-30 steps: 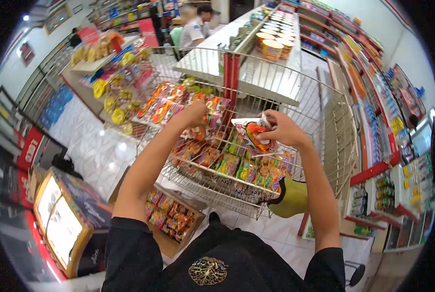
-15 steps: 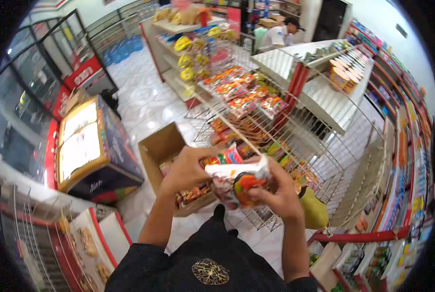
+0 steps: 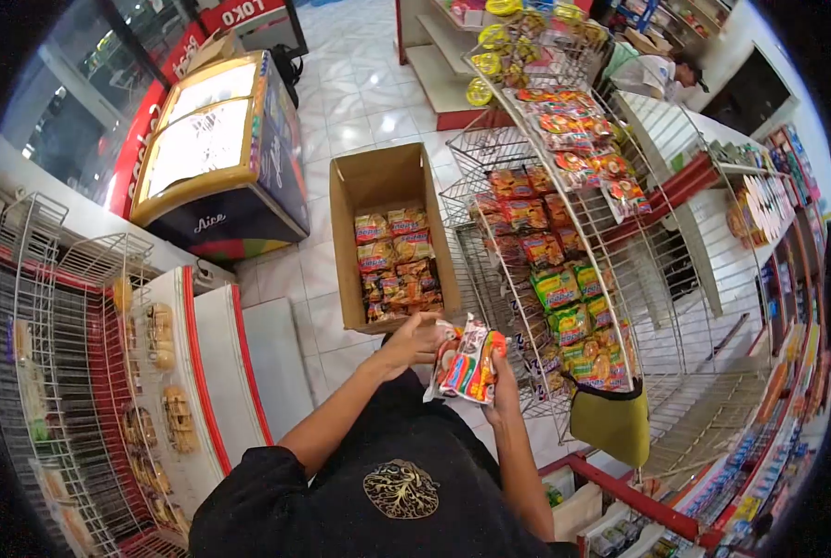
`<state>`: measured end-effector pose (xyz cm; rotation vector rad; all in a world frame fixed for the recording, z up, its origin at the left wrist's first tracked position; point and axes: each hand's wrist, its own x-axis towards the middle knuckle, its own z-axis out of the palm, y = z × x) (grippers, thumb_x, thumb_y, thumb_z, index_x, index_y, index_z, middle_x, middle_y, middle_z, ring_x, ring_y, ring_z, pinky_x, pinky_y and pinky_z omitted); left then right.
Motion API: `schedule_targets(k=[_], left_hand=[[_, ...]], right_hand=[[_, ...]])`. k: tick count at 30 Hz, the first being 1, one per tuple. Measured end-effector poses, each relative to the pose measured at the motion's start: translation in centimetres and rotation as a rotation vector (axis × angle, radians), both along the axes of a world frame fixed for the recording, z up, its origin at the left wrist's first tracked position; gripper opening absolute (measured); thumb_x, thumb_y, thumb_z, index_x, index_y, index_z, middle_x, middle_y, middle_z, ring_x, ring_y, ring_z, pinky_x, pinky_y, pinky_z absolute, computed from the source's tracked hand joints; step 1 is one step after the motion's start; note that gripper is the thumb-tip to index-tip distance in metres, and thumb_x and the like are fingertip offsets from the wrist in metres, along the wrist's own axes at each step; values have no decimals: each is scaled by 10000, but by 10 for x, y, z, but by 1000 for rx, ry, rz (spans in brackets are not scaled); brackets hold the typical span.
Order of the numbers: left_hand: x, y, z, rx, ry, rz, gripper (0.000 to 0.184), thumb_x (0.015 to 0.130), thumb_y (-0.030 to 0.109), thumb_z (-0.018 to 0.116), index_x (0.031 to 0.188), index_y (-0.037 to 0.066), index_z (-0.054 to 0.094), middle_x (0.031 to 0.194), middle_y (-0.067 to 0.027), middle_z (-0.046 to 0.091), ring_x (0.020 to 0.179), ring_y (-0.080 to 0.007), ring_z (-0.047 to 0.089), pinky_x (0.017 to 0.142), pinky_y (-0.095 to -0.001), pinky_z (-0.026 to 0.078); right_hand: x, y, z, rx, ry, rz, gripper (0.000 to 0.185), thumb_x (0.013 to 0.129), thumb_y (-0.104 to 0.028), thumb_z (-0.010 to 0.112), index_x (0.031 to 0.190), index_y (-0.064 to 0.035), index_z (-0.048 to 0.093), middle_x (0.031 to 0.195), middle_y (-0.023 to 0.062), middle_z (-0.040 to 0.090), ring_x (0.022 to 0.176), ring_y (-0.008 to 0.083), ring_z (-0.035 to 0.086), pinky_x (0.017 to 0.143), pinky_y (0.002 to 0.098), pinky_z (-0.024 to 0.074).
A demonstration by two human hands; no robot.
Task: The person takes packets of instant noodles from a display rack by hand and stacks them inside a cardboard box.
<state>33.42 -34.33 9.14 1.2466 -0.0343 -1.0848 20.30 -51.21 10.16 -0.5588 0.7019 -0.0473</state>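
Note:
My right hand [image 3: 503, 386] is closed around the right side of a small stack of instant noodle packets [image 3: 472, 365], white, red and orange, in front of my torso. My left hand [image 3: 409, 346] is at the stack's left edge, its fingers partly stretched out and apart; whether they touch the wrappers is hard to see. Just beyond the hands stands an open cardboard box [image 3: 346, 279] with several noodle packets [image 3: 397, 251] in it. To its right, a wire rack [image 3: 611, 298] bears rows of red, orange and green noodle packets [image 3: 558, 288].
A yellow-green pouch [image 3: 611, 423] hangs at the rack's near corner. On the left are an ice cream freezer [image 3: 239, 177] and a shelf with bread [image 3: 178, 418]. A person [image 3: 652, 76] bends near a counter at the back right. Stocked shelves [image 3: 759, 446] line the right side.
The view has swung right and down, showing more of the box's contents. The packets have moved lower, toward my body, and turned; my left fingers have loosened at their left side.

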Motion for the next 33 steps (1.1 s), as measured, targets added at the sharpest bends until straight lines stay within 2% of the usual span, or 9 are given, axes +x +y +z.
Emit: schedule_targets(k=[3,8,14,17,19,23,26,30,33], left_hand=[[0,0,-9,29,177,-28,757,811,310,747,1376,96,292,1189,-116,538,1054,-195,552,895,-334,477],[23,10,-20,8,-117,39,825,763,309,792,1371,67,289,1198,-111,537,1069,-198,548,936,-353,456],[81,42,-65,85,-290,114,828,730,293,818,1344,45,321,1171,-102,551,1077,-192,537,938,-335,440],[141,64,-68,401,-476,38,803,704,289,830,1310,32,372,1178,-108,555,1073,-198,540,941,-336,430],[183,72,-33,385,-516,90,808,681,296,837,1295,14,393,1204,-122,552,1080,-207,538,941,-336,425],[255,89,-59,420,-545,39,866,675,293,834,1336,-8,363,1240,-136,541,1103,-218,529,954,-329,415],[298,89,-111,495,-695,-228,924,686,327,817,1384,-20,321,1267,-155,531,1135,-235,518,978,-337,403],[322,59,-127,642,-730,-562,987,687,368,802,1424,-19,270,1338,-174,482,1206,-260,482,1019,-345,378],[324,45,-162,580,-562,-630,1029,688,420,796,1441,-10,242,1403,-181,410,1272,-285,419,1054,-358,349]], right_hand=[[26,0,-7,-256,57,100,289,940,-239,568,1160,-56,527,1000,37,607,841,112,599,713,283,508],[69,12,-16,-675,11,414,282,947,-239,560,1155,-52,524,1006,28,595,856,104,583,739,269,487],[97,41,-26,-583,133,395,390,962,-317,529,1244,-53,480,1077,67,597,926,138,591,782,296,484],[103,49,-33,-517,234,231,460,971,-343,506,1322,-62,413,1138,111,600,964,174,608,801,329,497],[104,43,-33,-500,259,229,493,975,-369,487,1344,-56,391,1170,134,592,976,200,609,801,350,495],[100,31,-37,-504,327,182,502,979,-387,467,1341,-48,393,1168,143,597,975,216,615,799,351,495],[90,25,-46,-512,381,129,491,980,-390,457,1321,-40,411,1152,141,605,965,217,621,797,347,496],[73,26,-57,-508,465,60,472,983,-390,444,1285,-28,445,1130,138,617,944,215,629,794,345,497],[62,32,-60,-496,533,50,463,983,-390,438,1263,-23,467,1119,136,623,929,212,633,790,339,499]])
